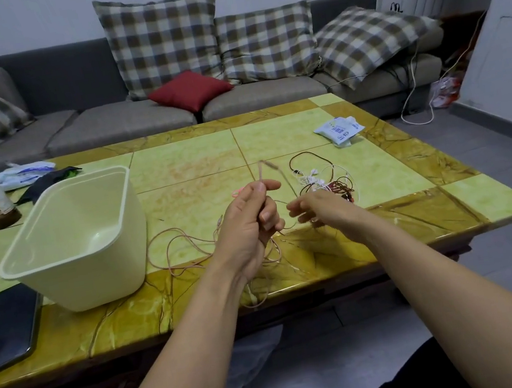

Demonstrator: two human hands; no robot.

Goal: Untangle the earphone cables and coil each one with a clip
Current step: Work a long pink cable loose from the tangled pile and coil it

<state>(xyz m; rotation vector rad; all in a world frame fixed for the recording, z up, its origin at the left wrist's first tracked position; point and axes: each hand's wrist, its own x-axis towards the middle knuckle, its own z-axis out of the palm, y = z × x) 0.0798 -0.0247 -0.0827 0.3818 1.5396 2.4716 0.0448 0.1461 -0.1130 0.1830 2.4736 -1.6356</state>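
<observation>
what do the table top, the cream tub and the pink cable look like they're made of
Table top: polished stone or stone-look tile, going by the veining, grout lines and glossy reflections. Tub: smooth moulded plastic, slight sheen, rounded rim. Cable, gripped by the left hand: thin and limp, probably rubbery or braided coating; too fine to tell.

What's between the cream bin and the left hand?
Head view: loose loops of the pink cable lie on the table between bin and left hand.
</observation>
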